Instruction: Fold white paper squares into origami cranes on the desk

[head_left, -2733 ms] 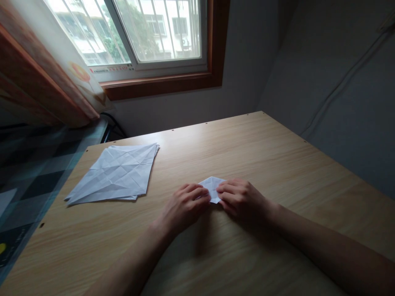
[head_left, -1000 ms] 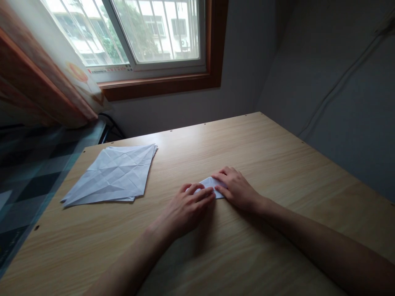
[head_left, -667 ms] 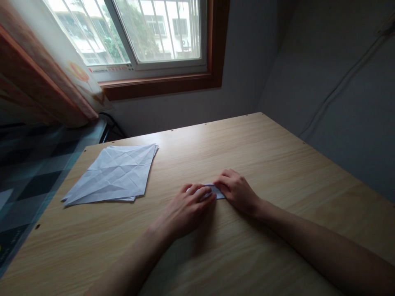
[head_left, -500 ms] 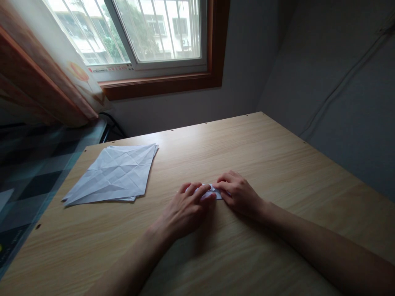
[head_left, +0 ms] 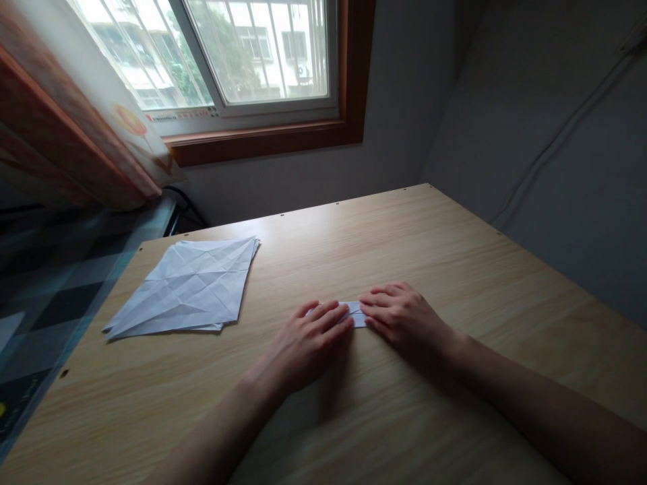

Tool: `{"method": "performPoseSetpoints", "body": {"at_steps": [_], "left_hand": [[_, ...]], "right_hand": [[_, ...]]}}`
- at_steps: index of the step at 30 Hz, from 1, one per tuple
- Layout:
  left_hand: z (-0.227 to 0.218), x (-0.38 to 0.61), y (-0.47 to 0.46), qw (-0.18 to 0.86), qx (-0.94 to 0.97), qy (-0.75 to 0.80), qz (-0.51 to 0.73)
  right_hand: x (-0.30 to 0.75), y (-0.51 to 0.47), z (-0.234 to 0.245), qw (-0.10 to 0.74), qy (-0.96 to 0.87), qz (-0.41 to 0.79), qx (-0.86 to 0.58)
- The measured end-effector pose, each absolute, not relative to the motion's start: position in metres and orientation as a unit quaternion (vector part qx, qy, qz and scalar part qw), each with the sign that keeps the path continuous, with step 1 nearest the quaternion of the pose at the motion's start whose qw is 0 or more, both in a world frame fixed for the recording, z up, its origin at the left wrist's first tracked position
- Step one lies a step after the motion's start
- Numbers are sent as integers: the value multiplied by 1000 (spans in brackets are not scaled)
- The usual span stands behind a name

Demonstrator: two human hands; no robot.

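Wood-grain desk (head_left: 455, 256) fills most of my feed, dark holes dotted along its edges. Grey wall (head_left: 399, 114) behind it, with the barred sliding window (head_left: 273, 60) set in a reddish-brown frame. Orange-and-white flowered curtain (head_left: 81, 128) hangs at upper left, above the dark checked cloth (head_left: 65, 269). On the right, a thin cable (head_left: 543, 151) runs slantwise down the wall. All of that matches the earlier frames, bar a tiny camera wobble.

Next size down: a stack of creased white paper sheets (head_left: 189, 283), desk's left side, edges not quite lined up, crease lines crossing on the top sheet. Same spot as before.

Hands now. I have the left hand (head_left: 313, 340) palm down, fingers bent gently over the near-middle of the desk, about where it was half a second ago. Right hand (head_left: 404, 316) has slid a bit rightward since then; its fingers, bunched near the paper earlier, now lie longer and side by side. Both press from above; whether either thumb pinches from below, I can't tell.

Smallest: the folded white paper (head_left: 356, 320), flat on the desk between the two hands, its ends covered by fingers. First frame showed it with a pointed far corner; now I see a narrow strip, far edge straight, a slanting fold line across it.
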State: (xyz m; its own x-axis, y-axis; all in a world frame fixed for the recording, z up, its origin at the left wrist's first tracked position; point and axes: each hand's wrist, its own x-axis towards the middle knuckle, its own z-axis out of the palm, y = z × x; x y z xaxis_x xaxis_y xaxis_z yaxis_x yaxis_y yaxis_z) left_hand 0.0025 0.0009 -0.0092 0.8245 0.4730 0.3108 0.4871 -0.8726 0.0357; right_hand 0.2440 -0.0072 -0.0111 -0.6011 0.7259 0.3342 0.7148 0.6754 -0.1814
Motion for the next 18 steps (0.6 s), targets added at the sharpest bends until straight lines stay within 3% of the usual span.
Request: {"method": "performPoseSetpoints", "body": {"at_steps": [9, 18], "left_hand": [[-8, 2, 3, 28, -953, -252, -164], [-11, 5, 0, 106, -919, -285, -250]], "right_hand": [[242, 6, -11, 271, -833, 155, -458], [213, 11, 5, 187, -787, 284, -514]]}}
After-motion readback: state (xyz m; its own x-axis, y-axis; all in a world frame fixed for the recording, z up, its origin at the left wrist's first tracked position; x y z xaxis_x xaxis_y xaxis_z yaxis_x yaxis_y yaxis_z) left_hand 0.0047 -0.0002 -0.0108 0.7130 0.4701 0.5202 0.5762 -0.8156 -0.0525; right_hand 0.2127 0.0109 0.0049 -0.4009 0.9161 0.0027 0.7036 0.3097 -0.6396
